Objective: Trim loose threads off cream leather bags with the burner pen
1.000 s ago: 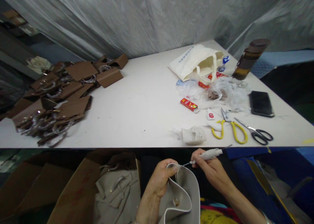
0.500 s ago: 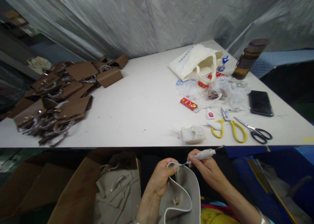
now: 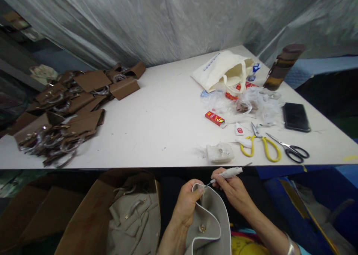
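Just below the table's front edge, my left hand (image 3: pixel 186 202) pinches the upper rim of a light grey bag piece (image 3: pixel 223 214). Inside the bag piece shows a small gold-coloured metal fitting (image 3: pixel 202 229). My right hand (image 3: pixel 231 189) is closed round a thin pointed tool with a white wrapped handle (image 3: pixel 232 172), like an awl. Its thin metal shaft points left and down to the rim, close to my left fingertips. Whether the tip pierces the material cannot be made out.
On the white table (image 3: pixel 151 128) lie brown bag parts (image 3: pixel 92 79), a whitish block (image 3: pixel 220 152), yellow-handled scissors (image 3: pixel 265 147), black-handled scissors (image 3: pixel 296 152), a phone (image 3: pixel 296 117), a cream tote (image 3: pixel 212 72) and a bottle (image 3: pixel 285 66). Below, a cardboard box (image 3: pixel 84 210) holds grey bags (image 3: pixel 134 217).
My right hand and the tool have shifted slightly left and up, with the shaft now tilted more steeply. My left hand and the bag piece have moved slightly right.
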A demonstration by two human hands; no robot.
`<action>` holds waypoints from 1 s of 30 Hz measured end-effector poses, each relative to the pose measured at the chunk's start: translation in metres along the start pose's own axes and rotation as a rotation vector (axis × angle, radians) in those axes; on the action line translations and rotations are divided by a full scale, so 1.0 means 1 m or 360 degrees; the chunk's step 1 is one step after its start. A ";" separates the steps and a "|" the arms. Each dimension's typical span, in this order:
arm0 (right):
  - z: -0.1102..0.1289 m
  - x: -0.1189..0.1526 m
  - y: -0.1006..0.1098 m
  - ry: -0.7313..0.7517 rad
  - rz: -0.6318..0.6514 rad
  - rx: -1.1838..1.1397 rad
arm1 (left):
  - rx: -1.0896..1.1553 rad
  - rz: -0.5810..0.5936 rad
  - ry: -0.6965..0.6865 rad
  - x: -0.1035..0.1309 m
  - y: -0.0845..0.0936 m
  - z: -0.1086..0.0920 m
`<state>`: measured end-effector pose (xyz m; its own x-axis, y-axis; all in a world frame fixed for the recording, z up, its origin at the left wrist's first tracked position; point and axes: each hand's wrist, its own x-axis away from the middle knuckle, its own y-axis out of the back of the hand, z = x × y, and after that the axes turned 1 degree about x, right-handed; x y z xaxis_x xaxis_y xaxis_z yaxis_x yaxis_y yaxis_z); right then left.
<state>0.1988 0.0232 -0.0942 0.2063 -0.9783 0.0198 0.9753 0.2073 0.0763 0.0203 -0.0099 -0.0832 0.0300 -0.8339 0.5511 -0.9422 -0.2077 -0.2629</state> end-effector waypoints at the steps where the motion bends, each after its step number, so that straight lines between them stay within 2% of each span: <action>1: -0.001 0.000 0.000 -0.0001 -0.0006 -0.0002 | -0.0012 -0.0026 -0.0021 0.001 -0.001 0.000; 4: 0.002 0.004 0.002 0.0114 0.0045 0.0037 | 0.0052 -0.0077 -0.0036 0.000 -0.002 0.001; 9: 0.013 0.011 0.015 0.0751 0.0480 0.0507 | 0.0109 -0.0077 -0.0040 -0.001 0.003 0.002; 11: 0.018 0.014 0.018 0.0834 0.0511 0.0592 | 0.0097 -0.0063 -0.0051 -0.001 0.003 0.003; 17: 0.024 0.025 0.020 0.0489 0.0010 0.0109 | -0.0002 -0.0064 -0.0122 0.007 0.000 0.001; 23: 0.027 0.032 0.010 0.0316 -0.0072 -0.0118 | -0.0166 -0.0072 -0.0273 0.015 0.000 -0.002; 30: 0.042 0.041 0.005 0.0332 -0.0215 -0.0051 | -0.0191 -0.0145 -0.0316 0.020 0.007 0.000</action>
<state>0.2084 -0.0157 -0.0507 0.0823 -0.9774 -0.1947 0.9965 0.0774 0.0326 0.0142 -0.0282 -0.0740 0.1705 -0.9010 0.3990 -0.9652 -0.2342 -0.1165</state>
